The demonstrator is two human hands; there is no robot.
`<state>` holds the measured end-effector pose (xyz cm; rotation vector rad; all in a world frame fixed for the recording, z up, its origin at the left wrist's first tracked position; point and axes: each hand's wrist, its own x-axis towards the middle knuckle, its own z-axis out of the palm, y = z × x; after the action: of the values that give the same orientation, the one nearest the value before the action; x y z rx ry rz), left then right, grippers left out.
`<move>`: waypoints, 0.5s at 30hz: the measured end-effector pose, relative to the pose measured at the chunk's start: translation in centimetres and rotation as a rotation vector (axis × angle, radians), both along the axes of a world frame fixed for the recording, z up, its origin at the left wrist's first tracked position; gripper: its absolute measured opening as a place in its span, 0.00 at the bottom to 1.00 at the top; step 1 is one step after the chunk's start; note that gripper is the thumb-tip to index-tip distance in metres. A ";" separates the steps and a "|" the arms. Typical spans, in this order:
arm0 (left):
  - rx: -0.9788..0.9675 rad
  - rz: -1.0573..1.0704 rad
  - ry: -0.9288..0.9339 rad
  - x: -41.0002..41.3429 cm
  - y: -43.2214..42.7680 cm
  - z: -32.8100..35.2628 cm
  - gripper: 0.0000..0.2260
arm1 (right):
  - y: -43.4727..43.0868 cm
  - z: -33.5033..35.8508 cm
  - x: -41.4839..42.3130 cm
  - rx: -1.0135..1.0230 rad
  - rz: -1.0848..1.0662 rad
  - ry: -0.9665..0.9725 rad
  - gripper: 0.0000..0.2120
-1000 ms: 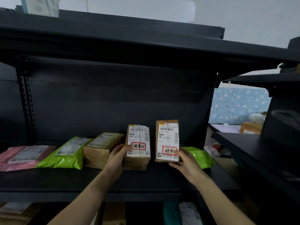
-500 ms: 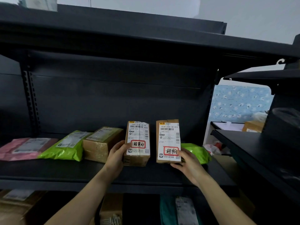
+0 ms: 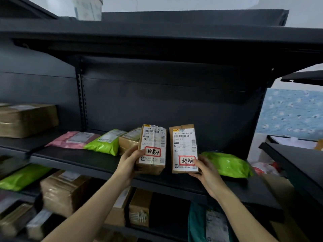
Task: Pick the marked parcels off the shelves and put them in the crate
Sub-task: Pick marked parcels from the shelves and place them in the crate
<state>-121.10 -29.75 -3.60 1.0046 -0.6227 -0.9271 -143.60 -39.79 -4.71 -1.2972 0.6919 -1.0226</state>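
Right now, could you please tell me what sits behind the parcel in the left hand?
A brown box lies on the shelf behind that parcel, which the left hand grips. The parcel and hand cover its right part.

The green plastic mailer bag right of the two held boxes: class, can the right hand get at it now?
Probably not yet. The green plastic mailer bag lies close beside the right hand, nothing between, but that grip is full: it holds a brown cardboard box with a red-framed label.
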 end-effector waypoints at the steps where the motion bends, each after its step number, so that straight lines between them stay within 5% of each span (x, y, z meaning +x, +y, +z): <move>1: 0.001 0.029 0.004 0.4 0.6 0.0 0.23 | 0.4 0.0 0.7 -0.009 0.015 0.000 0.12; 6: -0.015 0.117 -0.007 2.6 4.6 0.8 0.14 | 2.8 0.9 4.6 -0.042 0.096 0.005 0.09; 15: -0.037 0.291 -0.055 10.7 16.3 1.6 0.13 | 10.4 2.8 15.2 -0.086 0.303 -0.014 0.10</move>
<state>-110.37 -13.44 -1.96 1.0576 -0.5209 -0.6318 -128.41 -29.41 -1.86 -1.4187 0.4270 -0.8199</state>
